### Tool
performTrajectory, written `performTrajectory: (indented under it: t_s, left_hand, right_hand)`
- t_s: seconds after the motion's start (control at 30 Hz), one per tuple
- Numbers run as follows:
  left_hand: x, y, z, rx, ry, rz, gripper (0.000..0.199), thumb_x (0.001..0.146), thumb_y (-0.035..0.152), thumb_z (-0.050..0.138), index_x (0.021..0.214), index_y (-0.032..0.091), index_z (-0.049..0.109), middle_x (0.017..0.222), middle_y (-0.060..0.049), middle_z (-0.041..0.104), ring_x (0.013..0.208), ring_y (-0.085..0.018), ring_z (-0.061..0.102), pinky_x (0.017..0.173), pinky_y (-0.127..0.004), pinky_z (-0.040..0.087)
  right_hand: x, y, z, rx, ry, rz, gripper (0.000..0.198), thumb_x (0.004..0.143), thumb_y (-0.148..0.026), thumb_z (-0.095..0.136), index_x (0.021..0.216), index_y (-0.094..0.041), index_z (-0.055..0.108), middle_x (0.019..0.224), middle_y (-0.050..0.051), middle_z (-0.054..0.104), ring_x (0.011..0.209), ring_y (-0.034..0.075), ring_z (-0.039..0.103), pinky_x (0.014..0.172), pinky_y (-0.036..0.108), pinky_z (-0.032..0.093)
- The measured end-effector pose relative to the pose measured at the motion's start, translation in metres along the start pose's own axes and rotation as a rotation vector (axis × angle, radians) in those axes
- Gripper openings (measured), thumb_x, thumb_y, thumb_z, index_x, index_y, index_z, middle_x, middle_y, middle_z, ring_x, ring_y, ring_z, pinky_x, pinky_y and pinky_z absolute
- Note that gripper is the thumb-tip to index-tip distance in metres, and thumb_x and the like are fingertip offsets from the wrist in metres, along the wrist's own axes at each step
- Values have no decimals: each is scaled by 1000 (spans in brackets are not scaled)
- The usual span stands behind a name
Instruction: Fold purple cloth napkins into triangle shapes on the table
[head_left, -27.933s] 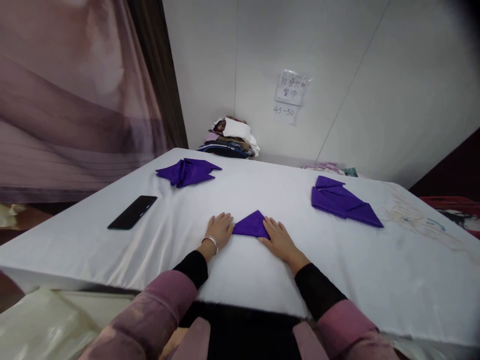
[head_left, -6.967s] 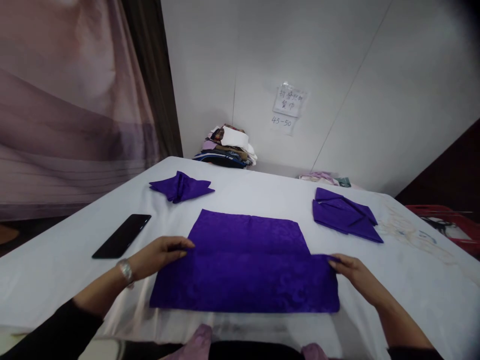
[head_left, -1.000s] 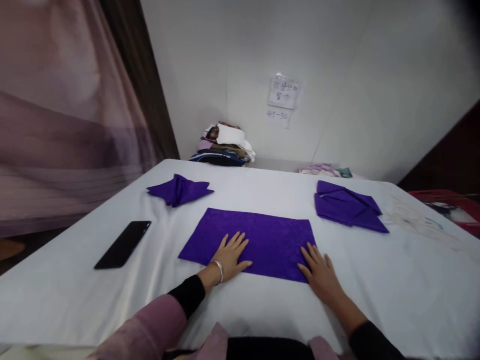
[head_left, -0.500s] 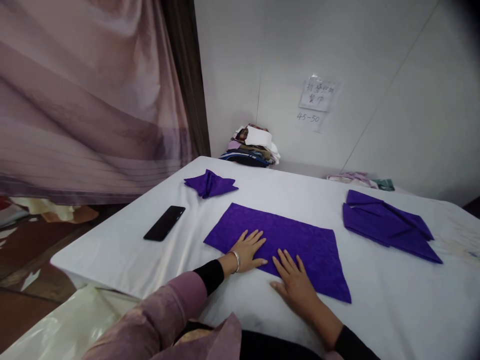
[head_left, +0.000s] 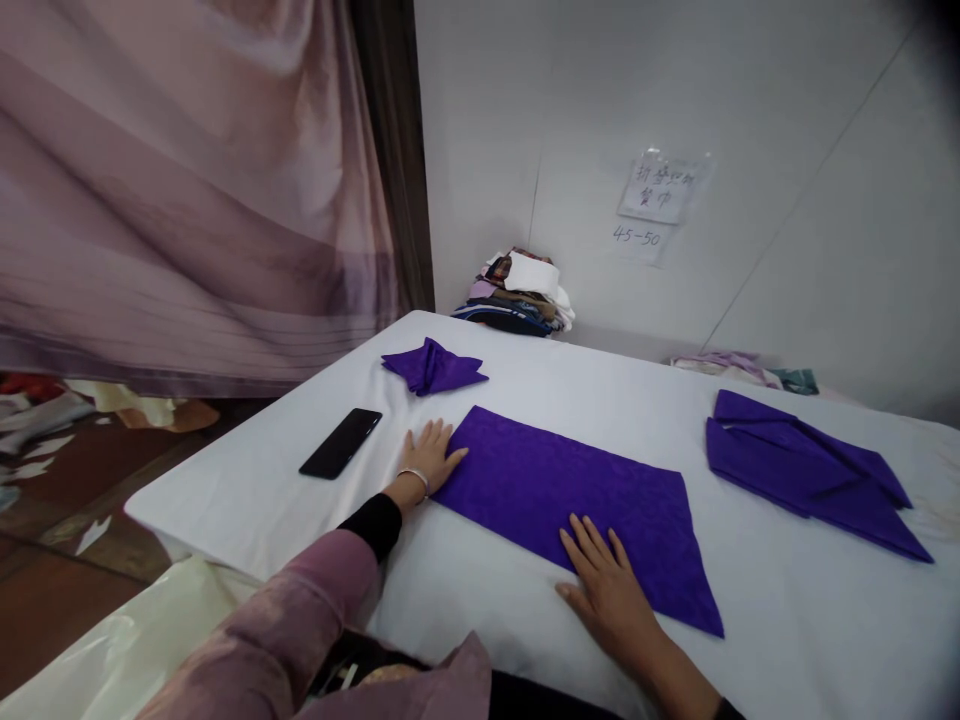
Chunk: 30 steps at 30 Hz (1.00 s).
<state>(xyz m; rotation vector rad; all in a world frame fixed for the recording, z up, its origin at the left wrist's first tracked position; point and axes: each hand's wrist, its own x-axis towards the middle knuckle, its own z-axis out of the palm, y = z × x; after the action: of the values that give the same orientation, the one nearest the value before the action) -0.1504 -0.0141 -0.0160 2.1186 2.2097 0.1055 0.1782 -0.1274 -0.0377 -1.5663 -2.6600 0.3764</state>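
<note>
A purple cloth napkin [head_left: 555, 480], folded into a long rectangle, lies flat on the white-covered table in front of me. My left hand [head_left: 429, 455] rests at its left end, fingers stretched out and partly on the tablecloth, thumb at the napkin's edge. On the near edge, right of the middle, my right hand [head_left: 607, 580] lies flat with fingers spread over the fabric. Neither hand grips anything. Behind the left hand sits a purple napkin folded into a pointed shape [head_left: 431, 368].
A black phone [head_left: 341, 443] lies left of my left hand. More folded purple cloth [head_left: 810, 470] is at the right on the white tablecloth [head_left: 525, 620]. A clothes pile [head_left: 517, 295] stands by the wall behind, below a paper sign [head_left: 660, 190]. A curtain [head_left: 187, 200] hangs at left.
My left hand has slid left from the napkin's middle to its left end. My right hand stays flat near the front edge. The view has shifted slightly left.
</note>
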Motion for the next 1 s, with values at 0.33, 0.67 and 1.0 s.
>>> performTrajectory:
  t_s: [0.33,0.67,1.0]
  left_hand:
    - [11,59,20,-65,-37,450,67,84,63,26,138,24,30,148,-9,24,137,-27,16,108,-54,8]
    - [16,57,20,-103,-58,429,68,84,64,26,138,24,32,148,-8,24,137,-26,15,108,-53,7]
    - [72,43,-6,-149,24,41,51,83,46,41,123,15,51,135,-14,46,124,-29,42,98,-41,37]
  right_hand:
    - [28,-14,-18,21,-13,-28,64,88,-57,30,142,-25,22,150,5,13,138,24,9,108,51,5]
    - [-44,96,-4,-114,157,300,56,90,-50,27,141,-27,27,148,5,25,136,24,17,106,53,13]
    - [-43,153,-28,-58,378,558,54,89,-44,30,131,-12,42,137,12,44,130,25,32,103,44,29]
